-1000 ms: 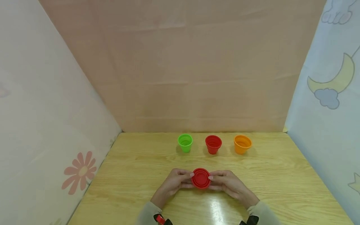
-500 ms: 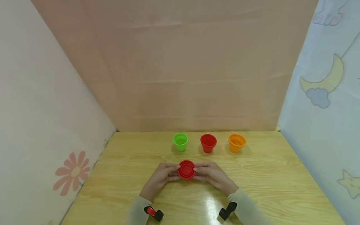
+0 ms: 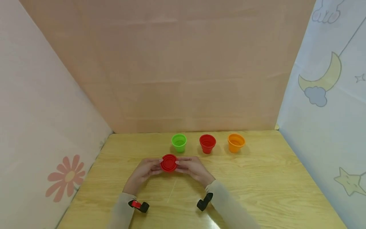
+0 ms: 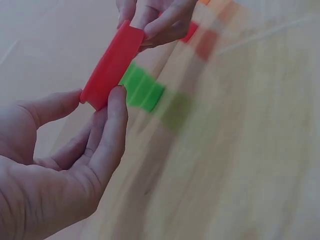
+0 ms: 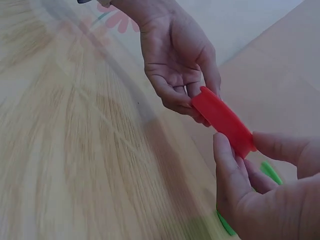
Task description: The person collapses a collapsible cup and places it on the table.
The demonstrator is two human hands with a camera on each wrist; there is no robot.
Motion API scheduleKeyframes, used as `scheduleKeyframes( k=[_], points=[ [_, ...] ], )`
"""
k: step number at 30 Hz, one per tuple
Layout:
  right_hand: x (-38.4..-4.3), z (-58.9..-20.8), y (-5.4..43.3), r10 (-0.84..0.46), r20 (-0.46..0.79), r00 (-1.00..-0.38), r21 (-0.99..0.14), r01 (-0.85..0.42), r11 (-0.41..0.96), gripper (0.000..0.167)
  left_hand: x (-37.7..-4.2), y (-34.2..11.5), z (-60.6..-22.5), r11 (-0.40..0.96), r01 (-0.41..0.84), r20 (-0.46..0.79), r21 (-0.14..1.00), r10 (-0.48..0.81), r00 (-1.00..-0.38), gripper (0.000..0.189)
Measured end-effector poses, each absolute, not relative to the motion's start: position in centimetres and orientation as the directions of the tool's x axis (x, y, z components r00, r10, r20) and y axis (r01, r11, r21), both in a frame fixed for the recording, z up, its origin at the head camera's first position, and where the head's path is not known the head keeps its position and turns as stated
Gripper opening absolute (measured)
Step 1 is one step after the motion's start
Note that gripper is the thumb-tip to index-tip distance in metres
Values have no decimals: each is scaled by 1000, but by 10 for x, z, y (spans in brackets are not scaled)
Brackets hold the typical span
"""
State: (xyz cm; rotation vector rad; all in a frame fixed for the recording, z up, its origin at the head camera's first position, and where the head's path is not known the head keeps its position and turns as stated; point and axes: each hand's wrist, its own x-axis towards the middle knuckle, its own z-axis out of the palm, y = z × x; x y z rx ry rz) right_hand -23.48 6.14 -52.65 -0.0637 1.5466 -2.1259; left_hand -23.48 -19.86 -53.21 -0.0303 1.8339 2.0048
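Note:
A flattened red collapsible cup point(image 3: 169, 163) is held up between both hands, its ringed round face showing in the head view. My left hand point(image 3: 145, 169) pinches its left side, thumb on the front rim and fingers behind. On the opposite side my right hand point(image 3: 193, 167) pinches it the same way. Seen from the left wrist, the folded cup point(image 4: 111, 65) is edge-on and tilted above the table. Just behind it stands an open green cup point(image 3: 179, 143), beside an open red cup point(image 3: 207, 144) and an open orange cup point(image 3: 236, 143).
The three open cups form a row near the back of the wooden table point(image 3: 257, 187). A brown backdrop point(image 3: 183, 79) rises at the table's far edge. Pale printed walls flank it, with a flower point(image 3: 68, 176) on the left and a moon point(image 3: 326, 76) on the right.
Both hands have carried the folded red cup leftward and farther back, from in front of the open red cup to in front of the green one. The head view has shifted slightly.

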Motion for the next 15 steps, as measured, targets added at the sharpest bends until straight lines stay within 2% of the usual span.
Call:
scheduleKeyframes(
  k=[8, 15],
  points=[
    [-249, -523, 12, -363, -260, -895, -892, 367, -266, 38, -250, -233, -523, 52, -287, -291, 957, 201, -935, 41],
    [-260, -521, -21, -314, -286, -905, -895, 369, -249, 36, -266, -254, -521, 95, -302, -315, 948, 176, -933, 43]
  ],
)
